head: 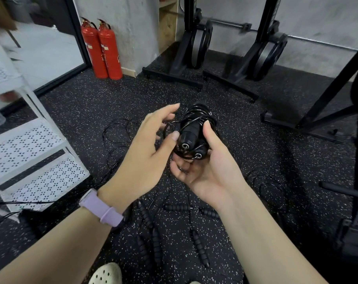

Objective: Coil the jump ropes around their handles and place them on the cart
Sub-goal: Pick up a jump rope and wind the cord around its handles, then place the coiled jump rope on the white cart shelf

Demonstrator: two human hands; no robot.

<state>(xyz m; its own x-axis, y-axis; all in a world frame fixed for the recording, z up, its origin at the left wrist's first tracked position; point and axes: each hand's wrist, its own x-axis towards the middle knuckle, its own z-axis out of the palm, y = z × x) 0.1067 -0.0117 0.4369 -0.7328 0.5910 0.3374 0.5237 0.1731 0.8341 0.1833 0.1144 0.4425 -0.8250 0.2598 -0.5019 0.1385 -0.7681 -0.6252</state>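
Over speckled gym floor [245, 140], right hand [202, 169] grips coiled jump rope [194, 132]; left hand [147, 150] relaxed, touching it.

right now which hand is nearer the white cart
Left. The left hand is on the cart's side, though apart from it; the right hand, gripping the coiled jump rope, is farther away.

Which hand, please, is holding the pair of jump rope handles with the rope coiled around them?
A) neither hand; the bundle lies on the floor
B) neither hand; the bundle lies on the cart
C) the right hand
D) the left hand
C: the coiled jump rope sits in the palm of the right hand, thumb curled over it, while the left hand only touches its near end with the thumb tip.
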